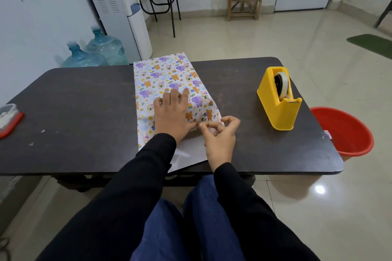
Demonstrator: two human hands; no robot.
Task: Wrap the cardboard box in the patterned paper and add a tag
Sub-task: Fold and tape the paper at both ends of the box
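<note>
- Patterned paper (169,74): lies in a long strip across the middle of the dark desk (84,101), from the far edge towards the near one. Its printed side faces up. At the near end the plain white underside shows beside the sleeves.
- Cardboard box: hidden. I cannot tell whether it lies under the paper.
- Left hand (171,114): grip wide open, with fingers straight and spread, pressed flat on the printed paper.
- Right hand (218,140): grip closed small, the fingers curled. Thumb and forefinger pinch the paper's folded edge at its near right corner, touching the left thumb.
- Yellow tape dispenser (277,101): upright on the desk, right of the paper and well apart from it.
- Container with a red lid (8,118): at the desk's left edge.
- Red bucket (347,131): on the floor, just beside the desk's right end.
</note>
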